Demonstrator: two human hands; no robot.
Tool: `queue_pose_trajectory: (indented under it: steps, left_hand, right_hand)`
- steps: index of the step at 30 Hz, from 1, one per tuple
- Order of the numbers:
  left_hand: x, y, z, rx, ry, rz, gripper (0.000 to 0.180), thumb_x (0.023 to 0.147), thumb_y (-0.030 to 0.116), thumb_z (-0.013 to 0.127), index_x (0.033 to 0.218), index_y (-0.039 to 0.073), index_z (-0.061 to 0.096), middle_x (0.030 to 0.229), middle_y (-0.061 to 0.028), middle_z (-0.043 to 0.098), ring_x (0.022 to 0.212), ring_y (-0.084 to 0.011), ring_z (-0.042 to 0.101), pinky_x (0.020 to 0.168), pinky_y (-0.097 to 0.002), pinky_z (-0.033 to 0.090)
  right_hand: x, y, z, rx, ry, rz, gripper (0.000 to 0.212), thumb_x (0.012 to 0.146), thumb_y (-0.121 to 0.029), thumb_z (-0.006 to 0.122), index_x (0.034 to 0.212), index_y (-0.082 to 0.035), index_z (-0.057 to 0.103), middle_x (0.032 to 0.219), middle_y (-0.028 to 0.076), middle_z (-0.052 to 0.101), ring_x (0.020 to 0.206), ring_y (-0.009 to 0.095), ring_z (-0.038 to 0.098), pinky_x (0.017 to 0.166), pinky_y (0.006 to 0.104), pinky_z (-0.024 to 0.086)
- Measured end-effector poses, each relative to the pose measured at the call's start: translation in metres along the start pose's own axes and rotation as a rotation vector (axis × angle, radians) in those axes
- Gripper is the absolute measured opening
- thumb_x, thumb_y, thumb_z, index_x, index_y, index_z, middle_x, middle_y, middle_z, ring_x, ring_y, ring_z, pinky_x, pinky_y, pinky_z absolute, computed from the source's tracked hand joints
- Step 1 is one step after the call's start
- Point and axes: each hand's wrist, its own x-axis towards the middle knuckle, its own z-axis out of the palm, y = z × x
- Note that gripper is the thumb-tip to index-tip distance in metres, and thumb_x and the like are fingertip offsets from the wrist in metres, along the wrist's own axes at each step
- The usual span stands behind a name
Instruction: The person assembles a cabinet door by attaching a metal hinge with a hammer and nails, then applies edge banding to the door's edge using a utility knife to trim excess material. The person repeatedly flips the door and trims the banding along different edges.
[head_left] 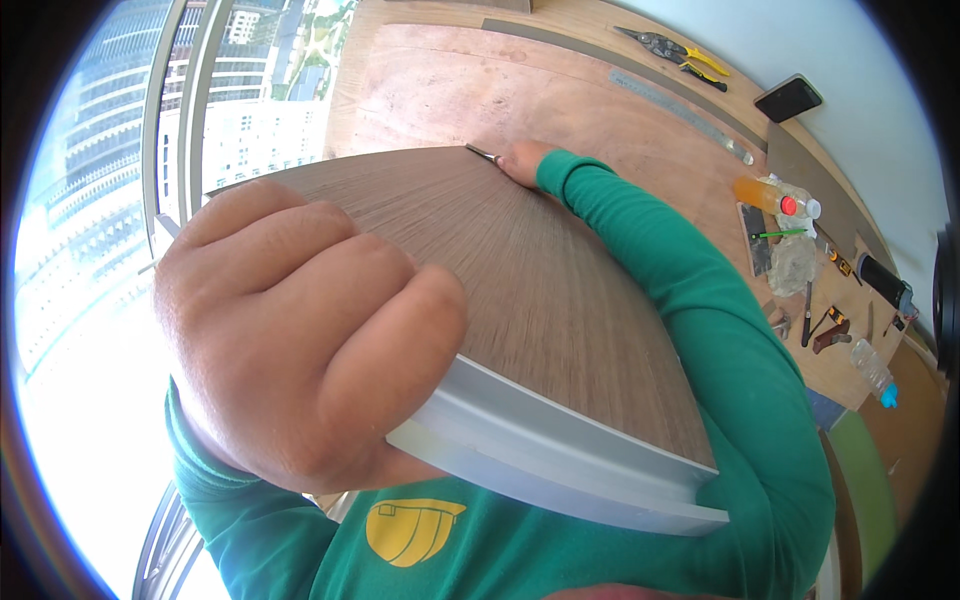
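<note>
My left hand (300, 335) is closed tight on the near edge of the wood-grain panel (520, 290). My right hand (522, 160) pinches a thin tool (482, 153) at its far corner. A clear bottle (775, 195) of orange liquid lies on the plywood bench (450, 90).

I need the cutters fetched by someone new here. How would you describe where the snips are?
Look along the far edge of the plywood floor sheet, beyond the long steel ruler. The tin snips lie there by the white wall, the only tool with yellow handles.

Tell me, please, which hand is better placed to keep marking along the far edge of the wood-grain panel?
The right hand: it rests at the far edge of the panel with a thin tool at its fingertips. The left hand grips the near edge.
</note>
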Motion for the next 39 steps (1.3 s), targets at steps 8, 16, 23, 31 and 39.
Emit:
queue_pose_trajectory:
  steps: [8, 16, 23, 31, 39]
  left_hand:
    - [-0.005, 0.004, 0.004, 0.014, 0.041, -0.004, 0.071, 0.069, 0.078, 0.078, 0.078, 0.008, 0.068, 0.065, -0.0057, 0.068, 0.054, -0.0200, 0.066, 0.055, -0.0321, 0.050]
    - [-0.012, 0.006, 0.001, 0.002, 0.019, 0.011, 0.075, 0.067, 0.081, 0.077, 0.078, 0.007, 0.069, 0.063, -0.0059, 0.066, 0.054, -0.0202, 0.065, 0.056, -0.0332, 0.050]
    - [-0.018, 0.008, 0.004, -0.033, 0.061, 0.015, 0.075, 0.070, 0.080, 0.075, 0.077, 0.006, 0.068, 0.060, -0.0055, 0.063, 0.052, -0.0204, 0.065, 0.055, -0.0333, 0.050]
    - [-0.019, 0.008, 0.004, -0.013, 0.057, 0.032, 0.073, 0.071, 0.078, 0.077, 0.077, 0.006, 0.068, 0.060, -0.0063, 0.062, 0.051, -0.0210, 0.064, 0.054, -0.0334, 0.049]
    - [-0.020, 0.009, 0.004, -0.019, 0.087, 0.047, 0.070, 0.068, 0.075, 0.081, 0.076, 0.006, 0.067, 0.060, -0.0062, 0.062, 0.051, -0.0210, 0.063, 0.053, -0.0335, 0.048]
  right_hand:
    - [-0.061, 0.039, 0.000, -0.028, -0.063, 0.080, 0.055, 0.104, -0.048, 0.049, 0.110, 0.001, 0.075, 0.111, 0.028, 0.073, 0.105, 0.046, 0.068, 0.097, 0.0530, 0.051]
    - [-0.121, 0.086, 0.008, -0.027, -0.077, 0.094, 0.059, 0.105, -0.048, 0.046, 0.103, 0.003, 0.075, 0.109, 0.029, 0.072, 0.102, 0.048, 0.068, 0.094, 0.0550, 0.051]
    - [-0.155, 0.112, 0.014, -0.011, -0.068, 0.107, 0.059, 0.105, -0.050, 0.043, 0.103, 0.000, 0.075, 0.105, 0.028, 0.073, 0.100, 0.047, 0.068, 0.092, 0.0555, 0.051]
    - [-0.199, 0.130, 0.016, -0.061, -0.050, 0.182, 0.053, 0.104, -0.048, 0.046, 0.102, -0.002, 0.074, 0.099, 0.026, 0.073, 0.094, 0.046, 0.068, 0.085, 0.0540, 0.052]
    - [-0.234, 0.160, 0.028, -0.079, -0.029, 0.215, 0.051, 0.103, -0.048, 0.048, 0.101, -0.004, 0.074, 0.098, 0.025, 0.073, 0.094, 0.046, 0.068, 0.084, 0.0563, 0.052]
